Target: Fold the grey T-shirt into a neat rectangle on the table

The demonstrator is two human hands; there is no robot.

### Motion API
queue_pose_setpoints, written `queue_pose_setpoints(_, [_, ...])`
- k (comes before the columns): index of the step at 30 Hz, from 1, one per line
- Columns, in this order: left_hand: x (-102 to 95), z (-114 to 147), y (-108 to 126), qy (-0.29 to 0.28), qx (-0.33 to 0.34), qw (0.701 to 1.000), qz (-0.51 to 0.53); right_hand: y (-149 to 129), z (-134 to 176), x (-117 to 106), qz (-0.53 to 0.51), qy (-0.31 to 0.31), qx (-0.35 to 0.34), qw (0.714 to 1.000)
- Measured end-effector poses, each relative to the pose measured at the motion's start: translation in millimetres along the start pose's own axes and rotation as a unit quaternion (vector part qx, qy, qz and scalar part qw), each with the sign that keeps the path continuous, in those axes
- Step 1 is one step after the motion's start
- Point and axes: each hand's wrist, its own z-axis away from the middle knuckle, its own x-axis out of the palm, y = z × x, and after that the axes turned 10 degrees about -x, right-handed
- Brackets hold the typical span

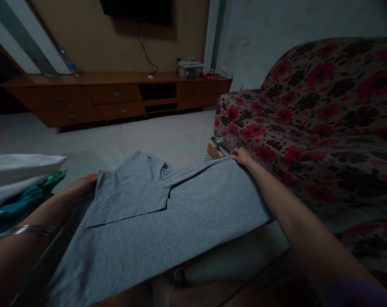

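A grey T-shirt (193,213) lies spread out in front of me, one sleeve laid over its body and the neckline towards the far side. At its far right edge my right hand (242,157) pinches the cloth between thumb and fingers. My left hand (81,187) is at the shirt's left edge near the sleeve; its fingers are partly hidden behind the cloth, and they appear closed on that edge. A metal bangle (33,230) circles my left wrist.
White and teal folded clothes (21,187) are piled at the left. A flower-patterned sofa (308,106) stands on the right, with a small brown box (214,150) near it. Across the tiled floor stands a long wooden cabinet (116,94) below a wall-mounted television (139,10).
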Motion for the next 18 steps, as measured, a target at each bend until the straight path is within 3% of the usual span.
queue_pose_setpoints(2, [-1.7, -3.3, -5.0, -0.050, -0.031, 0.998, 0.028, 1.0, 3.6, -1.4, 0.036, -0.012, 0.014, 0.999])
queue_pose_setpoints(4, [-4.1, -5.9, -10.0, -0.044, -0.018, 0.999, 0.011, 1.9, 8.2, -4.6, 0.064, -0.024, 0.042, 0.997])
queue_pose_setpoints(7, [-7.3, -6.2, -14.7, 0.018, 0.023, 0.997, -0.068, -7.6, 13.8, -12.2, 0.106, -0.012, 0.074, 0.991])
queue_pose_setpoints(9, [-9.4, -4.6, -15.2, 0.068, 0.052, 0.988, -0.128, -31.3, 16.6, -17.2, 0.133, 0.028, 0.047, 0.990])
queue_pose_setpoints(11, [-12.0, -3.5, -14.4, 0.100, 0.068, 0.979, -0.167, -74.3, 22.7, -19.2, 0.125, 0.050, -0.050, 0.990])
queue_pose_setpoints(13, [-15.6, -4.0, -13.4, 0.115, 0.063, 0.975, -0.179, -132.9, 36.7, -16.5, 0.062, 0.022, -0.205, 0.977])
queue_pose_setpoints(16, [-22.0, -7.2, -13.9, 0.112, 0.046, 0.977, -0.177, -225.6, 71.7, -2.6, -0.044, -0.047, -0.434, 0.899])
queue_pose_setpoints(18, [-25.8, -9.2, -16.2, 0.114, 0.053, 0.976, -0.178, -273.4, 93.8, 10.9, -0.052, -0.073, -0.509, 0.856])
